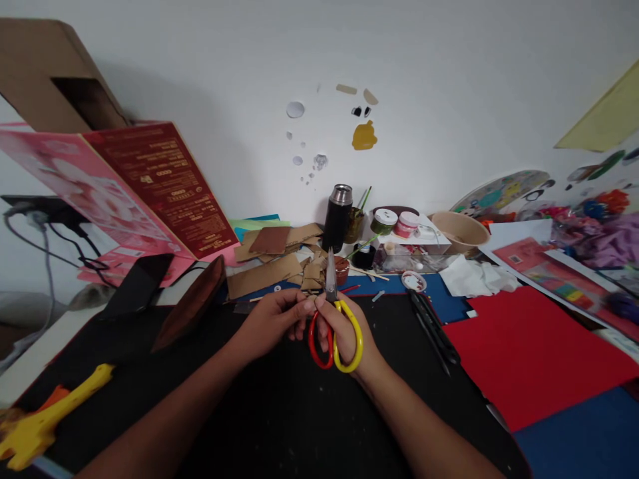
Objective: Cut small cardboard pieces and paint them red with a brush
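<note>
Black mat (279, 412): hands (272, 322) grip scissors (333, 326) centrally.

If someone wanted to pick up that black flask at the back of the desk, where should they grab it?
Probably around the black flask's middle, coming from above and in front: it stands upright, its body is a plain cylinder, and cardboard scraps and jars crowd its sides.

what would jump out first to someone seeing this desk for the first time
Dead centre, the right hand grips a pair of scissors with one red and one yellow loop, blades pointing up, while the left hand pinches something small beside them. To the right a bright red sheet lies on the black mat. At far left a big pink printed board leans over the desk.
</note>
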Action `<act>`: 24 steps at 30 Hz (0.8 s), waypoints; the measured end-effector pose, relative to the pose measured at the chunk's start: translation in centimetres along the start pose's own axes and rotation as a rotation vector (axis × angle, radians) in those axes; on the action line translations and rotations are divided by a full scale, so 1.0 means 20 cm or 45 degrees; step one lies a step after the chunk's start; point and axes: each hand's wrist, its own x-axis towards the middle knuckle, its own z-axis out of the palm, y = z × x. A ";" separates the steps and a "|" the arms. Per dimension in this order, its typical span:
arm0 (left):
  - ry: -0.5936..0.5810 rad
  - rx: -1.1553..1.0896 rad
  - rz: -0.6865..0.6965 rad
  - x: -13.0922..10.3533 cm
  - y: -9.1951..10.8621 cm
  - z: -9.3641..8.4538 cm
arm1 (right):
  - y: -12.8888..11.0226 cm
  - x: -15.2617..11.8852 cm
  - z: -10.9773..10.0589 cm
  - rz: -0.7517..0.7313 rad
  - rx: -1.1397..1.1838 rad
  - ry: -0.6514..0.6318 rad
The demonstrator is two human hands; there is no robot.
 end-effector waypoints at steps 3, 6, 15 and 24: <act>0.141 0.127 0.144 -0.01 0.01 -0.01 | -0.01 0.00 0.00 0.005 0.013 0.035; 0.177 0.395 0.249 -0.03 0.01 -0.02 | -0.01 0.00 0.00 0.013 0.002 0.049; 0.167 0.497 0.298 -0.03 0.00 -0.01 | 0.01 0.00 0.00 0.049 0.001 -0.008; 0.162 0.316 0.273 -0.02 -0.01 -0.02 | 0.02 0.00 -0.01 0.026 0.026 -0.038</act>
